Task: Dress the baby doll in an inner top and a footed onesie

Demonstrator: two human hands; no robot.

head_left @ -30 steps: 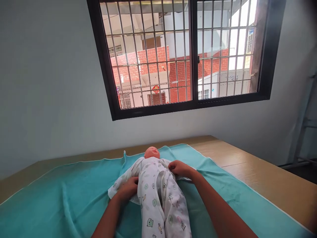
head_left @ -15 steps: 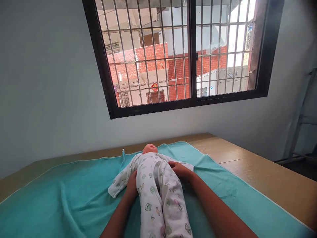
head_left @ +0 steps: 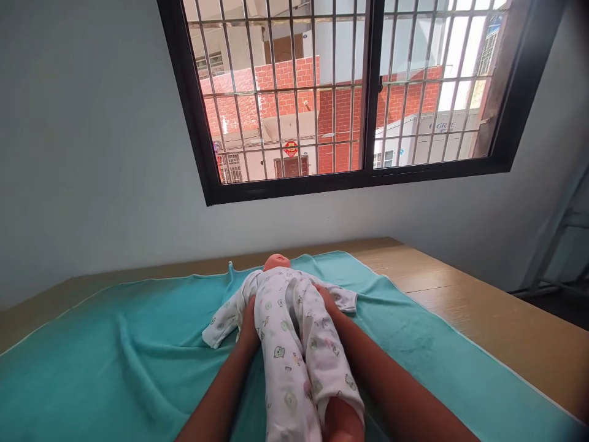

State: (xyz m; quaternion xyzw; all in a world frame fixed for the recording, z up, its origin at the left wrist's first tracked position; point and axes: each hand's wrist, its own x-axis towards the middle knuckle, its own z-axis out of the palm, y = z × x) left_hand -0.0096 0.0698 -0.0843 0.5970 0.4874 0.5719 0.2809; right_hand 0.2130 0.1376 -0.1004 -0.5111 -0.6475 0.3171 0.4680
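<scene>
A baby doll [head_left: 277, 262] lies on its back with its head away from me, dressed in a white printed outfit [head_left: 283, 319]. Its sleeves spread out to both sides, and a bare reddish foot [head_left: 341, 417] shows below the right-hand trouser leg. My left hand [head_left: 249, 322] is closed against the outfit at the doll's left-hand side, its fingertips hidden. Against the opposite side, by the hip, my right hand [head_left: 327, 299] presses in, its fingers mostly tucked behind the cloth. Between the legs the outfit has a gap with a greyish patch.
A turquoise blanket [head_left: 161, 344] with wrinkles lies under the doll on a wooden table [head_left: 432, 282]. Behind the table is a pale wall [head_left: 101, 153] with a dark-framed, barred window [head_left: 368, 178]. A metal frame [head_left: 561, 227] stands at the far right.
My right hand has moved in closer behind the doll's side, hiding its fingers. The bare foot has come into view. The whole scene sits slightly higher in view.
</scene>
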